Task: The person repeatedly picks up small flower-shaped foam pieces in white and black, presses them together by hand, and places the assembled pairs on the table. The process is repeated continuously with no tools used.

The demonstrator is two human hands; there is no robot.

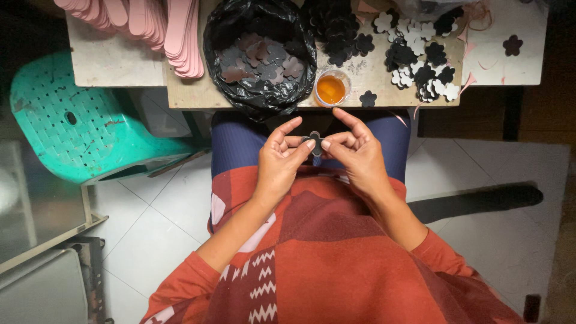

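Two hands: the left hand [281,157] and the right hand [355,151] met over the lap, both pinched on one small black flower cutout [314,143].
Grip: thumbs and forefingers of each hand were closed on the cutout's opposite edges; the other fingers were spread loose.
Cutout position: it sat between the two sets of fingertips, held above the blue-clad knees, just short of the table edge [198,99].
Nearby: a small cup of amber liquid [331,89] stood on the table close beyond the hands, beside a black bag of cutouts [259,54] and a scatter of black and white flower pieces [414,57].
Risk: the pinch looked light, so the piece could probably slip and drop to the lap or the tiled floor [150,228].
Risk: a forward reach might knock the cup, judging by how near it stood.
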